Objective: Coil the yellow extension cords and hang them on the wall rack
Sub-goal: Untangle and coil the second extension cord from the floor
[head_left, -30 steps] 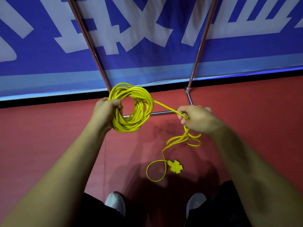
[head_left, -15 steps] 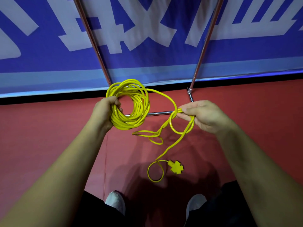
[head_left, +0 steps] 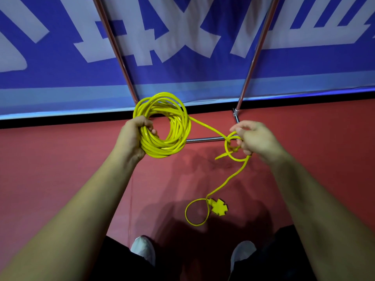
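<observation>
Two hands hold one cord [head_left: 205, 126].
Your left hand [head_left: 132, 136] grips the coil [head_left: 168, 128] above the red floor [head_left: 60, 159]; your right hand [head_left: 257, 138] pinches a small loop [head_left: 231, 151]; the tail [head_left: 229, 177] runs down to the plug [head_left: 218, 207] near your shoes [head_left: 143, 248].

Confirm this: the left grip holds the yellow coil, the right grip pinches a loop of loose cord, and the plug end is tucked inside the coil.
One part is wrong. The head view shows the left grip holding the yellow coil and the right grip pinching a loop of loose cord, but the plug end lies on the red floor, outside the coil.
</observation>
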Available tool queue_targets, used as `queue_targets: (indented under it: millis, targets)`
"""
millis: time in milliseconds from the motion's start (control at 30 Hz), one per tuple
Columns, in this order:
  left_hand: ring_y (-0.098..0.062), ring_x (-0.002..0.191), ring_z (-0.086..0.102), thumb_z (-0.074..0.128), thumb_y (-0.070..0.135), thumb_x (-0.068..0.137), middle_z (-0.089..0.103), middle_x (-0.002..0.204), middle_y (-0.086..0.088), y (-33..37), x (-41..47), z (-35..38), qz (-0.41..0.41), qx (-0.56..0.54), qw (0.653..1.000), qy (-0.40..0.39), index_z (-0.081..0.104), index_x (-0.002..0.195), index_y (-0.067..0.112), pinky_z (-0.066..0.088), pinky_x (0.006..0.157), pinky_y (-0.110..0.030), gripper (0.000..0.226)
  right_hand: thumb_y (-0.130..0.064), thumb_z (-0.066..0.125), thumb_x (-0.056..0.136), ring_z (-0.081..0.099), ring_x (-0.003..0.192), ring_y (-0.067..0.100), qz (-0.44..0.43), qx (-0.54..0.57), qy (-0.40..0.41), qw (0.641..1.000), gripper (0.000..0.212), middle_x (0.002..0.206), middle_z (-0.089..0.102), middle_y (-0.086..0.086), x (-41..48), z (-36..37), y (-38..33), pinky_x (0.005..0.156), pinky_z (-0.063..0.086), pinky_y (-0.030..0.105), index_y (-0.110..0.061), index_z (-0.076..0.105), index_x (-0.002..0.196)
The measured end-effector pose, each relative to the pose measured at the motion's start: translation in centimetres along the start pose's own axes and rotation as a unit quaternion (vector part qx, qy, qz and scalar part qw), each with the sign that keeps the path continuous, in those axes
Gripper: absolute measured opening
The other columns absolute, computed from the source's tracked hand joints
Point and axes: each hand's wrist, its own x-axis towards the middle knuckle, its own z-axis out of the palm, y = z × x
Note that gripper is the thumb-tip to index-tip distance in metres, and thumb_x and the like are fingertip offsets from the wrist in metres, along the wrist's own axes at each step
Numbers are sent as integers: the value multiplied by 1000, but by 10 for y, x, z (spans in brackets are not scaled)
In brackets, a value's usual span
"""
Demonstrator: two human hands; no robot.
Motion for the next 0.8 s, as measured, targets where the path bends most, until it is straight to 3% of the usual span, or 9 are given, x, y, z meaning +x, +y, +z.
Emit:
queue_targets:
  millis: [100, 167, 300, 400, 533, 600, 700, 767, 800]
  targets:
    - [-14, 44, 45, 36, -1, 83, 39, 49, -2, -2, 3, -3, -4, -10, 1000, 25, 45, 53, 12, 39, 47, -20, 33, -10, 54, 98, 42, 37, 12, -48, -96, -76, 991, 18, 44, 52, -12, 0, 5, 10, 43, 37, 25, -18, 70, 102]
    - [-15, 45, 45, 38, -1, 82, 40, 49, -2, -4, 6, -5, 3, -6, 999, 38, 46, 49, 12, 38, 48, -22, 37, -8, 53, 98, 44, 36, 16, -35, -117, -47, 991, 18, 43, 49, -9, 7, 12, 26, 45, 44, 29, -15, 70, 103]
    - [-15, 45, 45, 41, -2, 80, 40, 49, -2, -3, 7, -11, 14, -11, 998, 61, 49, 53, 12, 36, 48, -22, 31, -9, 46, 101, 53, 33, 14, 136, 31, 30, 990, 18, 59, 46, 9, 18, 27, 55, 39, 52, 30, 1, 61, 102]
    - [-14, 47, 44, 43, -2, 77, 45, 51, -2, 3, 7, -16, 34, -32, 996, 81, 51, 63, 10, 36, 52, -25, 20, -1, 40, 100, 57, 50, 29, 253, 132, 48, 957, 18, 69, 46, 15, 15, 29, 72, 31, 50, 34, -1, 52, 87]
    - [-15, 49, 44, 51, 3, 57, 47, 52, -3, 13, 7, -28, 45, -29, 995, 84, 57, 51, 12, 36, 58, -29, 12, 4, 41, 93, 63, 55, 36, 314, 87, 79, 942, 12, 79, 56, 22, 18, 28, 88, 40, 55, 41, 2, 53, 93]
    - [-15, 49, 44, 51, 4, 56, 46, 53, -3, 12, 1, -26, 31, 8, 999, 27, 57, 52, 12, 38, 55, -28, 11, -4, 47, 90, 66, 62, 34, 287, -53, 47, 955, 15, 80, 64, 22, 18, 34, 88, 58, 57, 39, 4, 60, 90]
    - [-17, 47, 44, 56, 2, 51, 40, 54, -3, 6, -8, -17, 9, 49, 993, -104, 47, 72, 9, 41, 54, -25, 24, -17, 55, 78, 62, 86, 29, 95, -191, 5, 977, 22, 94, 65, 22, 16, 53, 68, 73, 48, 31, 0, 64, 89]
    - [-17, 46, 44, 60, 5, 47, 40, 54, -1, 0, -12, -10, 7, 82, 978, -191, 42, 77, 10, 41, 53, -24, 35, -6, 56, 85, 58, 109, 21, -31, 6, -81, 996, 43, 121, 63, 13, 5, 69, 40, 91, 45, 27, -6, 58, 127]
    - [-17, 46, 43, 61, 6, 48, 41, 54, -1, -2, -14, -7, 8, 96, 971, -218, 41, 77, 10, 41, 54, -25, 36, 0, 51, 87, 57, 113, 20, -64, 133, -133, 980, 45, 125, 62, 12, -3, 73, 27, 98, 43, 29, -8, 58, 130]
